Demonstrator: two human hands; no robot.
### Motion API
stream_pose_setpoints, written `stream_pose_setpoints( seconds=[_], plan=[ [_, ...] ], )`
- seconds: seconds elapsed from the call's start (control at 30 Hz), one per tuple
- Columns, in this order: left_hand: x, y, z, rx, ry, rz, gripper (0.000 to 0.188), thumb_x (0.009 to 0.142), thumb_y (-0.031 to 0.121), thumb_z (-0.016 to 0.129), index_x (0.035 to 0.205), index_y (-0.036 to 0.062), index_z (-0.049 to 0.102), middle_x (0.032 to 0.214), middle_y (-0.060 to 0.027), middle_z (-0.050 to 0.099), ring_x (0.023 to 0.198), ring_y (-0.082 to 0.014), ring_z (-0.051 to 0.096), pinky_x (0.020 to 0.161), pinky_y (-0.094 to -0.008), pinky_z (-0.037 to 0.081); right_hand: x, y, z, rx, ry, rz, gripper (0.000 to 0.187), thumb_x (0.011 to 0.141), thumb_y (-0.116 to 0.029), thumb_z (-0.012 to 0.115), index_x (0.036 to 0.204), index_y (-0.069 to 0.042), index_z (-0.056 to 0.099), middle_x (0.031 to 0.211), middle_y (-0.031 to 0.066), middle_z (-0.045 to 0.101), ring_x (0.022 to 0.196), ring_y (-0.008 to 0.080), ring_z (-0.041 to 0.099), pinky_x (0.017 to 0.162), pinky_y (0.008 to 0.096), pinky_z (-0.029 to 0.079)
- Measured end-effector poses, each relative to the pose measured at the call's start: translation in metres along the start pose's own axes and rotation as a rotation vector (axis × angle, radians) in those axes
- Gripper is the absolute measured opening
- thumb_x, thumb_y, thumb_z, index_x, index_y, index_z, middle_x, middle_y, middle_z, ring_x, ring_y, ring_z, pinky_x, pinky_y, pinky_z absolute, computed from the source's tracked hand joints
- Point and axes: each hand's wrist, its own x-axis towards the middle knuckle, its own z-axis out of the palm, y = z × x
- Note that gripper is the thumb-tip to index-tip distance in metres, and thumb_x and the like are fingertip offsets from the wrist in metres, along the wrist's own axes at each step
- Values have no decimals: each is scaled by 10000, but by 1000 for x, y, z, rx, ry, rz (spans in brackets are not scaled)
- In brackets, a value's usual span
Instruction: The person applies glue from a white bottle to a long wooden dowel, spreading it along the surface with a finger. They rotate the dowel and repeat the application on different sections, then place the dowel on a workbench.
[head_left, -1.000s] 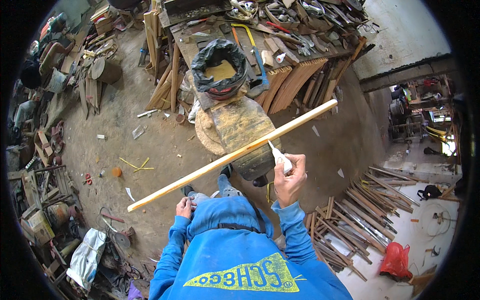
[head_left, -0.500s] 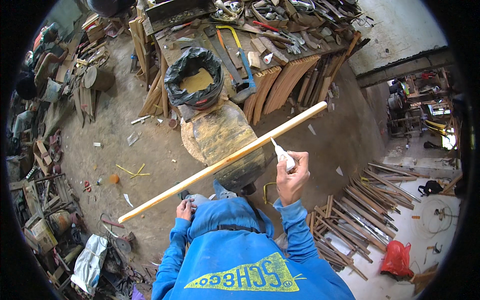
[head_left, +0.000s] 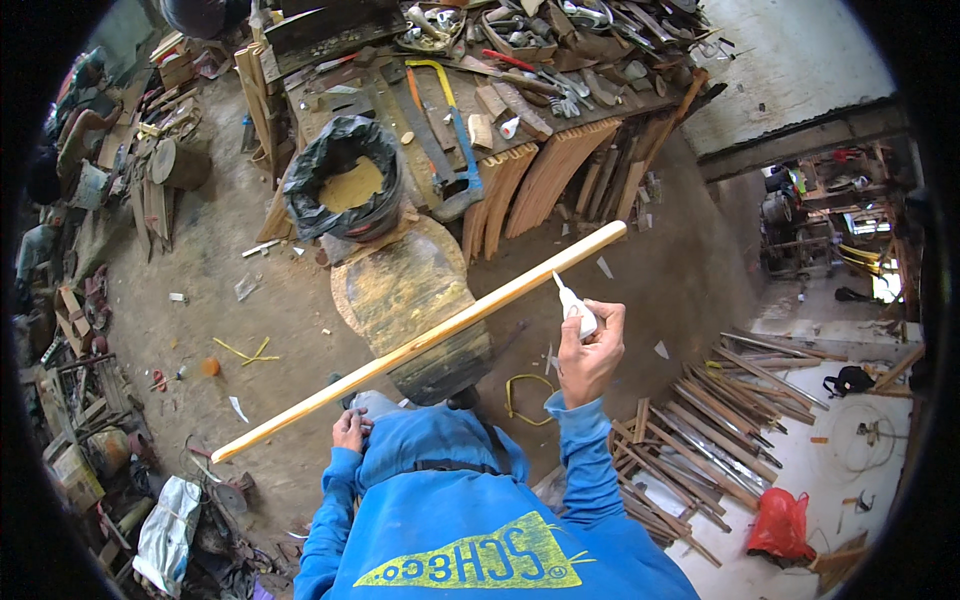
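Observation:
A long pale wooden stick (head_left: 455, 327) slants across in front of me, its far right end higher in the picture. It passes over a dust-covered wooden block (head_left: 405, 270). Upright in my right hand (head_left: 590, 352) is a small white squeeze bottle (head_left: 577, 312) with a narrow nozzle, gripped between thumb and fingers. Its tip points up just below the stick's right part, with a small gap showing. My left hand (head_left: 351, 428) rests by my lap, below the stick, with fingers curled; what they hold, if anything, is hidden.
Beyond the block stands a bucket lined with a black bag (head_left: 345, 182), holding sawdust. A workbench (head_left: 365, 110) behind carries a hacksaw (head_left: 460, 135), tools and wood offcuts. Wooden strips (head_left: 715, 425) lie at right near a red plastic bag (head_left: 778, 525). Clutter lines the left.
The view has shifted, so the bench, bucket and block appear further left. The bottle's tip has moved slightly away from the stick. My left hand stays by my lap.

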Motion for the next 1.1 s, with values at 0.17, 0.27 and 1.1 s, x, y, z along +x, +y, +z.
stream_pose_setpoints(
  seconds=[0.17, 0.27, 1.1],
  plan=[
    [0, 0, 5, -54, 2, -14, 278, 1015, 225, 478, 1077, -4, 624, 758, -72, 656, 630, -107, 571, 580, -238, 461, 18, 8, -6, 56, 27, 41, 184, 876, -59, 620, 997, 18, 505, 831, 137, 646, 723, 143, 641, 608, 292, 516],
    [-1, -2, 7, -46, 25, -42, 281, 1015, 233, 488, 1066, -9, 623, 752, -71, 653, 617, -97, 558, 569, -231, 449, 29, 11, -9, -3, 53, -4, 175, 876, -45, 606, 999, 23, 502, 827, 137, 645, 734, 140, 639, 617, 291, 517],
    [-27, -52, -1, 130, 251, 143, 216, 968, 163, 519, 1005, -5, 650, 799, -72, 659, 690, -116, 585, 643, -254, 483, 110, 42, -39, 99, 299, -44, 200, 899, -79, 597, 1018, 12, 465, 870, 119, 616, 802, 164, 628, 689, 279, 514]
  ],
)
